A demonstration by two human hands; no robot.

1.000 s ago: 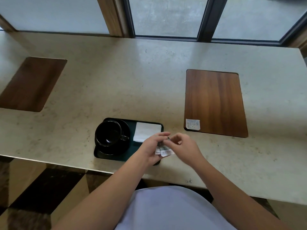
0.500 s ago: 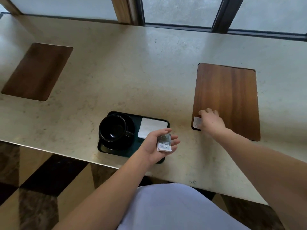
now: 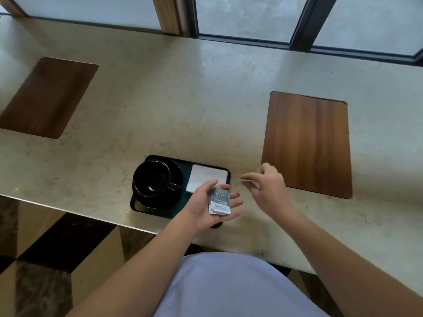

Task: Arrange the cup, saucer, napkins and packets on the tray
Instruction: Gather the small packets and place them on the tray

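I stand at a pale stone counter beneath a window, looking down at my two bare forearms.

My left hand is turned palm up over the near right corner of a dark green tray. Its grip is spread, fingers loosely curled, and a small stack of packets lies flat in the palm; the top one is grey-green with white print (the lettering is too small to read).

My right hand hangs just to the right of the tray, above bare counter. Its grip is pinching a single thin white packet between thumb and fingertips, seen nearly edge-on and blurred. The two hands are near each other but apart.

On the left part of the tray a black cup sits upright on a black saucer, its handle pointing right. It looks empty. On the far right part of the tray lies a folded white napkin, partly covered by my left thumb.

A wooden placemat lies on the counter to the right, just beyond my right hand. A second wooden placemat lies well apart at the far left.

Below the counter edge are a checkered floor and my pale shirt.
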